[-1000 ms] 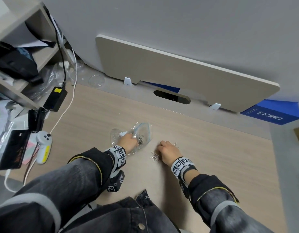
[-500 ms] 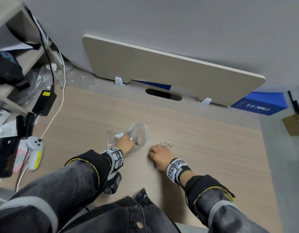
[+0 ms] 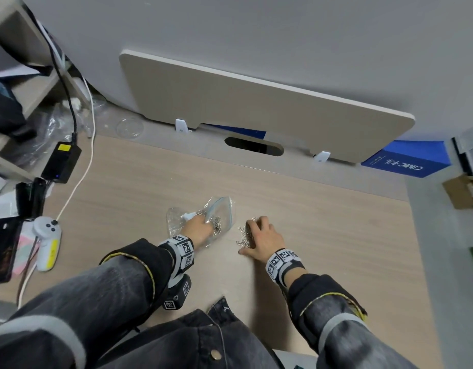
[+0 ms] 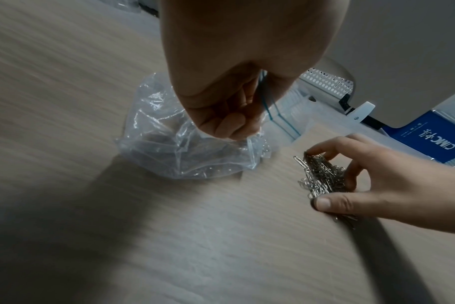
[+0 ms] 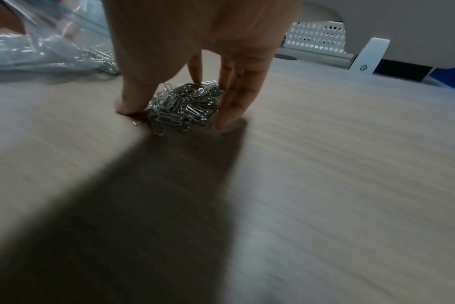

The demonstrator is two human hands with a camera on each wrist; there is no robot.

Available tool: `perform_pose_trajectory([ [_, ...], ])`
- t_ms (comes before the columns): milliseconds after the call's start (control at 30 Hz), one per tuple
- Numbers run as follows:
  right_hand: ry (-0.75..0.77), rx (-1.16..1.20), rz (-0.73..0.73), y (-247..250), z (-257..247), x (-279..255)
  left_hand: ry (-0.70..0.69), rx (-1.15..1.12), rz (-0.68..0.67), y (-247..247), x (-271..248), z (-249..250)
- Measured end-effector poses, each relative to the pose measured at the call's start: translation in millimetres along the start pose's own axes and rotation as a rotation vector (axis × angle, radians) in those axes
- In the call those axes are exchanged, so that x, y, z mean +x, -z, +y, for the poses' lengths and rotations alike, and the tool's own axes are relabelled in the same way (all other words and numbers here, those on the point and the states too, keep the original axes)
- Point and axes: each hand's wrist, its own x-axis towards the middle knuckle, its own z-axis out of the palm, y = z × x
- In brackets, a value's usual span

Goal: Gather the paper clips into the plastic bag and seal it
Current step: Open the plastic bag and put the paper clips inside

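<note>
Head view: person seated at a wooden tabletop (image 3: 323, 222), both hands working toward the middle, nearer the front edge than the back.
Plastic bag (image 3: 177, 222): clear, crumpled, lying on the tabletop left of centre, its blue-lined mouth turned toward the right hand; some clips already show inside it.
Left hand (image 3: 199, 229): fingers curled, pinching the bag's upper lip and lifting it, probably to keep the mouth gaping for the next load.
Paper clips (image 5: 185, 105): loose silver heap on the tabletop, just right of the bag's mouth, not yet inside.
Right hand (image 3: 262, 239): cupped over the heap, thumb on one side and fingers on the other, bunching the clips so they lift in one go. Whether the heap is already off the wood cannot be told; the wrist view is blurred.
Hands, relation: apart, each on its own item, close side by side.
Seal: mouth stands open; closing is not yet due.
</note>
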Motion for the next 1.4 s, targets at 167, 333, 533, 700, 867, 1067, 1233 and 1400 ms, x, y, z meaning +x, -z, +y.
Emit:
perform_pose_trajectory([
  [167,0.044,0.123,0.018,-9,-3,5,0.012,-0.005,-0.004,-1,2,-3],
  [333,0.070,0.139,0.052,-12,0,6,0.003,-0.009,-0.005,-2,3,-4],
  [533,0.013,0.170,0.068,-11,-2,13,0.006,-0.005,-0.007,-2,4,-6],
  [700,-0.085,0.331,0.076,-5,-3,18,0.011,-0.013,0.003,-2,4,-7],
  [867,-0.194,0.502,0.045,6,-1,25,0.002,-0.022,-0.008,-3,3,-5],
  [1067,-0.251,0.689,0.068,15,-3,25,-0.012,-0.016,-0.027,-1,0,0],
  [1233,-0.142,0.825,0.127,46,-32,26,-0.021,0.020,-0.051,-3,-2,2],
  [1400,-0.009,0.668,0.055,54,-73,37,-0.031,-0.006,-0.085,-10,0,2],
])
